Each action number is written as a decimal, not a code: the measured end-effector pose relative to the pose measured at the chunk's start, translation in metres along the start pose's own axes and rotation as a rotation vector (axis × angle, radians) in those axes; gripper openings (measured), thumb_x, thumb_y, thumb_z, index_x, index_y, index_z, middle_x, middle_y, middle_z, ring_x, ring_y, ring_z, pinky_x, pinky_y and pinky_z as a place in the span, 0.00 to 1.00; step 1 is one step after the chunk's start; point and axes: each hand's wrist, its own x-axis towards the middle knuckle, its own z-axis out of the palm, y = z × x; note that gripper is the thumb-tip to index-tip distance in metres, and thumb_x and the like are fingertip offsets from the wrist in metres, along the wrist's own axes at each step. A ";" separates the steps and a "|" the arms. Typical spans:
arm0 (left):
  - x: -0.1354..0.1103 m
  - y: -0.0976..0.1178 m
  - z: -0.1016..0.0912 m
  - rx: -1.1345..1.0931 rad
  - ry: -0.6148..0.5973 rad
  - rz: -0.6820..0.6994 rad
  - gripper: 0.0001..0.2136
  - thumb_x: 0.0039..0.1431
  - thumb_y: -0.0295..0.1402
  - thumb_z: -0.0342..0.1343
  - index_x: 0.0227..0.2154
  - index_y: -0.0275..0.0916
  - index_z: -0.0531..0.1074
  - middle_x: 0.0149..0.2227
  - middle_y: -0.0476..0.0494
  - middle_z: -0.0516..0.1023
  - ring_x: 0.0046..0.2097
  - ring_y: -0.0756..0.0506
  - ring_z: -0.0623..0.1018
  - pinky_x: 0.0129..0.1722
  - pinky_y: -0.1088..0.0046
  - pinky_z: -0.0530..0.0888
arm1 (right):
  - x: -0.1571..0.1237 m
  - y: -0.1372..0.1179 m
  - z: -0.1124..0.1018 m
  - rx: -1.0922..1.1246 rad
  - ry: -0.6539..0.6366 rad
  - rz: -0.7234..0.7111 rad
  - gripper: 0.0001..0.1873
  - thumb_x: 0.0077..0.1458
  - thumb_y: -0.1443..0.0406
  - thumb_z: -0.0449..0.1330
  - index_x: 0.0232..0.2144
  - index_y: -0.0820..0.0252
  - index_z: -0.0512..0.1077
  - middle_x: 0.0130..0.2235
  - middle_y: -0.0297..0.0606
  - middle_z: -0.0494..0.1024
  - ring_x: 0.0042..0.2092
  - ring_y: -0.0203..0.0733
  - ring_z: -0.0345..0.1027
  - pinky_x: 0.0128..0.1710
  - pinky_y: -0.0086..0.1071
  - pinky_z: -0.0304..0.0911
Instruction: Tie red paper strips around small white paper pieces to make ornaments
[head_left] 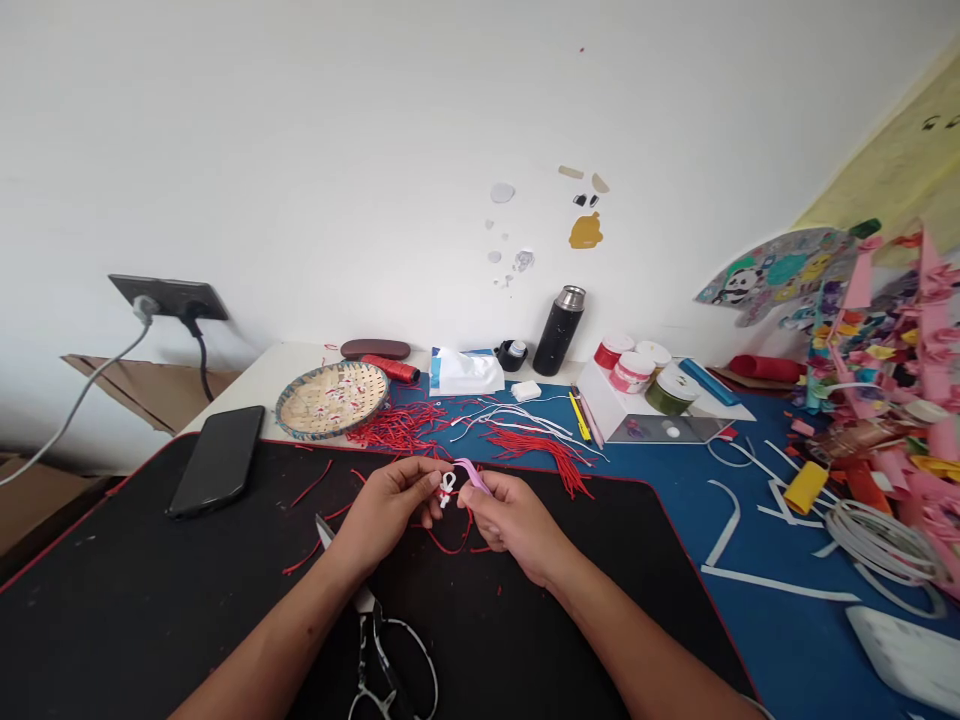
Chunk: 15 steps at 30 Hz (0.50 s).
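Note:
Between the thumb and fingers of my left hand point(397, 500) is a small white knotted cord point(448, 482) with a loop at its top and some red thread around it. My right hand point(514, 520) is closed on a thin, curved lilac piece point(471, 472); its exact kind is hard to make out. The lilac piece's far end bends over toward the white loop, and whether they touch is unclear. Red cord pieces point(450, 548) lie on the black mat point(480, 620) below. Scissors point(375, 620) with slightly parted blades rest beneath my left forearm.
A shallow woven basket point(330, 428) with small white-and-red pieces stands at the back left, near a phone point(217, 460). Behind my hands lie red cords point(547, 450) and white cords point(517, 412). A black flask point(559, 330), paint jars point(634, 370) and coiled cable point(885, 540) sit farther right.

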 end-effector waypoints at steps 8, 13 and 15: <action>-0.002 0.000 0.002 -0.103 -0.093 -0.019 0.24 0.55 0.54 0.66 0.39 0.35 0.82 0.27 0.44 0.79 0.25 0.47 0.75 0.24 0.73 0.71 | 0.001 0.001 0.003 0.014 0.011 0.023 0.18 0.54 0.52 0.66 0.30 0.59 0.68 0.16 0.18 0.55 0.18 0.26 0.39 0.19 0.27 0.33; -0.003 0.002 0.001 -0.107 -0.154 -0.060 0.22 0.52 0.50 0.70 0.40 0.35 0.82 0.28 0.45 0.79 0.27 0.47 0.76 0.27 0.72 0.72 | 0.001 0.000 0.003 0.016 0.019 0.020 0.18 0.54 0.52 0.66 0.30 0.59 0.68 0.16 0.18 0.55 0.18 0.26 0.38 0.19 0.27 0.34; -0.002 0.002 -0.001 -0.087 -0.197 -0.081 0.21 0.49 0.47 0.73 0.40 0.36 0.82 0.28 0.45 0.80 0.27 0.47 0.76 0.28 0.72 0.73 | 0.000 -0.001 0.002 0.021 0.019 0.019 0.18 0.54 0.52 0.66 0.30 0.59 0.67 0.17 0.18 0.54 0.18 0.26 0.38 0.19 0.27 0.33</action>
